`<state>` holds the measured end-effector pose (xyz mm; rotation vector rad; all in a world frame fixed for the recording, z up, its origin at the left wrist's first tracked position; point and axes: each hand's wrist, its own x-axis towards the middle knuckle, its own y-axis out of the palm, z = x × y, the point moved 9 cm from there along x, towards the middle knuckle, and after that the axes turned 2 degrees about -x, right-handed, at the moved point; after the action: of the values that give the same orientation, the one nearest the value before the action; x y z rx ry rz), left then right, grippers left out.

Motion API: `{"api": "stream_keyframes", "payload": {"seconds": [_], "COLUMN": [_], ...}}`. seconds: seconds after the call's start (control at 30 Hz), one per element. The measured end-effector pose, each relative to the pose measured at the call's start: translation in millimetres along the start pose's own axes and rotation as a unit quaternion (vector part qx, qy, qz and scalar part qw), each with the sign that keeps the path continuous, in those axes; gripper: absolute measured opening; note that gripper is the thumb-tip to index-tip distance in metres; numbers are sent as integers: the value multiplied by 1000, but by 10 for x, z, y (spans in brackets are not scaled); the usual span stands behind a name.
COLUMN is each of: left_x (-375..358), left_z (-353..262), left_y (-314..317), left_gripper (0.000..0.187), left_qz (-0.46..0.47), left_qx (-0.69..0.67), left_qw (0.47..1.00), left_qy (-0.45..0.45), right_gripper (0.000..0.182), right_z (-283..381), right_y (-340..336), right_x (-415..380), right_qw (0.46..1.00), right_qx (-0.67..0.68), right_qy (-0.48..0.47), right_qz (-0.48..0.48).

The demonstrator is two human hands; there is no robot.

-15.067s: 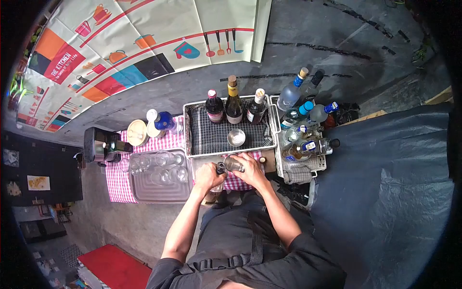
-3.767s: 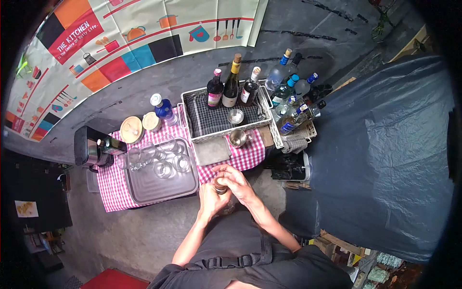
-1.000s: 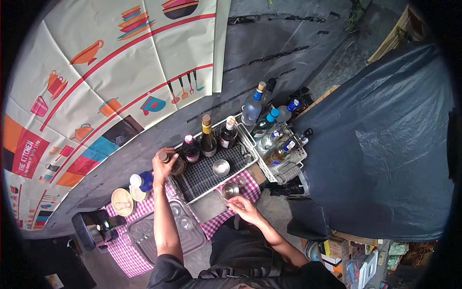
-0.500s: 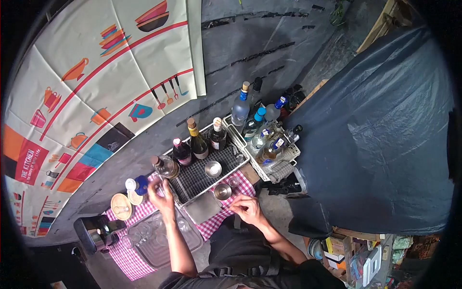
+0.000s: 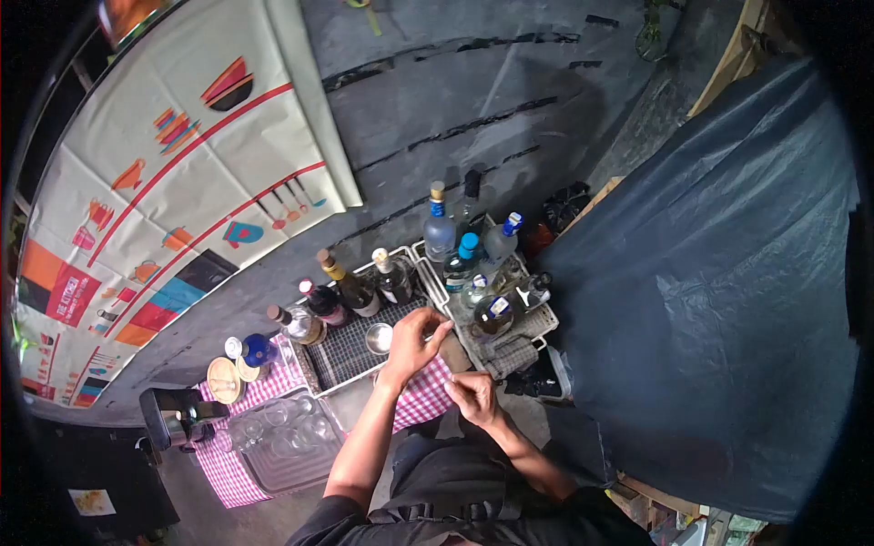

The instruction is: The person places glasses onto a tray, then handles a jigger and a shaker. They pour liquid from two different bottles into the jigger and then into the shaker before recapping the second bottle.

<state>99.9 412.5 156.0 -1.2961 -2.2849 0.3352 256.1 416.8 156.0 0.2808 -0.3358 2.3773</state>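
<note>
By the grey wall (image 5: 455,82), my bench (image 5: 422,403) holds a basket (image 5: 339,362) of bottles (image 5: 359,293), my left hand (image 5: 417,346) and right hand (image 5: 476,399) curled, grip unclear.

Single view, worn on the head, facing forward and steeply down past the wearer's torso (image 5: 446,487) to the left hand (image 5: 415,348) and right hand (image 5: 475,399), close by. Its field (wide, with curved dark edges) spans checked tablecloth (image 5: 220,469) at left, far wall (image 5: 437,100) and dark sheet (image 5: 719,300) at right.
</note>
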Motion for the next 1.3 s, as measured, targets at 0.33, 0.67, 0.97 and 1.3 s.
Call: {"api": "stream_keyframes", "payload": {"seconds": [0.33, 0.67, 0.97, 1.3], "left_x": [787, 792, 817, 860], "left_z": [484, 828, 604, 187], "left_y": [944, 1136, 914, 528], "left_gripper": [53, 41, 32, 34], "left_qz": [151, 129, 130, 92], "left_qx": [194, 142, 88, 66], "left_qw": [969, 981, 987, 993], "left_qy": [-40, -39, -40, 8], "right_gripper": [29, 32, 33, 30], "right_z": [-163, -344, -335, -294], "right_y": [-1009, -1155, -1069, -889], "right_x": [80, 100, 117, 160], "right_qw": [996, 994, 994, 996], "right_qx": [-4, -5, -12, 2], "right_qy": [59, 82, 85, 75], "right_qz": [-73, -72, -67, -46]}}
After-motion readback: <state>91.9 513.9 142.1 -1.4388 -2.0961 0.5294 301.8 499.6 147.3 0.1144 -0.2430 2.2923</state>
